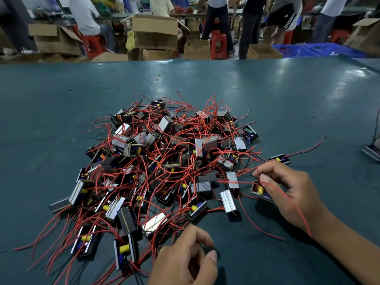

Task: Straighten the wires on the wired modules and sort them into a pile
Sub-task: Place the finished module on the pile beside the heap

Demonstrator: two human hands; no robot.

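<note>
A big tangled heap of wired modules (pixel 164 165), small black and silver cases with yellow parts and long red wires, lies in the middle of the green table (pixel 267 95). At the heap's right edge my right hand (pixel 287 190) grips one module (pixel 261 191), its thumb and fingers pinching the module's red wires (pixel 287 202), which trail back over my wrist. My left hand (pixel 185 258) hovers low near the heap's front edge, fingers loosely curled with nothing visibly in them. One module (pixel 280 159) lies alone just beyond my right hand.
Another module (pixel 371 152) sits at the far right table edge beside someone's hand. Beyond the table are cardboard boxes (pixel 154 33), red stools (pixel 218 45), blue crates (pixel 314 50) and several people sitting or standing.
</note>
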